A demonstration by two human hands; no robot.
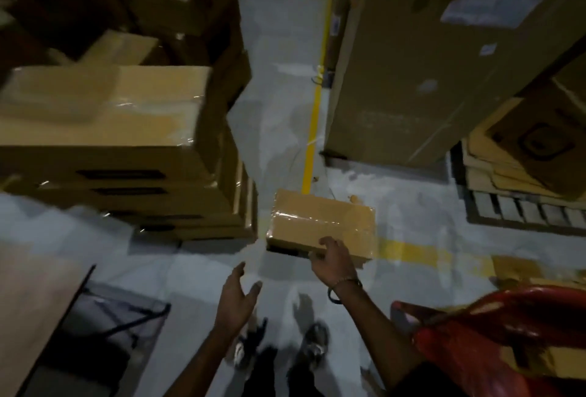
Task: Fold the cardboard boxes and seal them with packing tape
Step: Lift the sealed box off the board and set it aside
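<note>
Standing at the near left is a folding surface (35, 317), its pale top cut by the frame edge and dark legs showing beneath. Farther back on the left rises a stack of sealed cardboard boxes (120, 155), the top one glossy with clear tape, dark hand slots along their sides. Near the middle, the left hand (236, 296) hangs over the grey floor (196, 269) with fingers spread and relaxed, holding nothing, palm turned toward the right. Just right of it and a little farther off, the right hand (333, 258) grips the near edge of a small taped cardboard box (320, 222), fingers curled over its top; the box is tilted, its far side beyond the hand, and whether it touches the floor I cannot tell. A yellow floor line (314, 130) runs away behind it. A tall carton (428, 73) stands far right, flattened cardboard (507, 171) piled on a pallet beside it, and a red plastic object (494, 342) fills the near right corner.
</note>
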